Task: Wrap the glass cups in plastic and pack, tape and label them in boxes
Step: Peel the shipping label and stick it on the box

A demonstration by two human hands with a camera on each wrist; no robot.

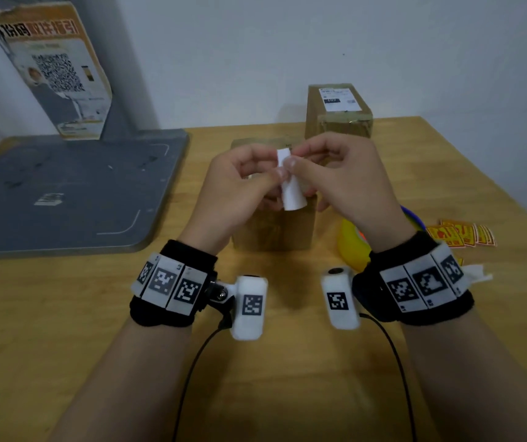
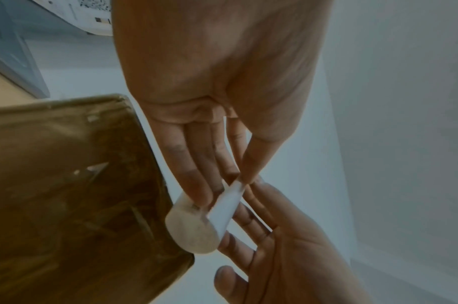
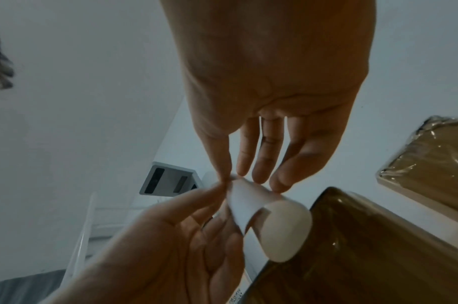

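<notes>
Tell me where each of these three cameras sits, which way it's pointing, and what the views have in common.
Head: worn on the head, looks forward and down at the table; shows both forearms, left hand, right hand.
Left wrist: on the left wrist, looks along the palm to fingers pinching the label; the right hand shows below.
Right wrist: on the right wrist, looks along the palm to the label; the left hand shows below.
Shared: all three show the label and near box; head and right wrist also show the far box.

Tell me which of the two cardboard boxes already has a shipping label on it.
The far box by the wall: a white printed label sits on its top. The near box, under the hands, shows none.
</notes>
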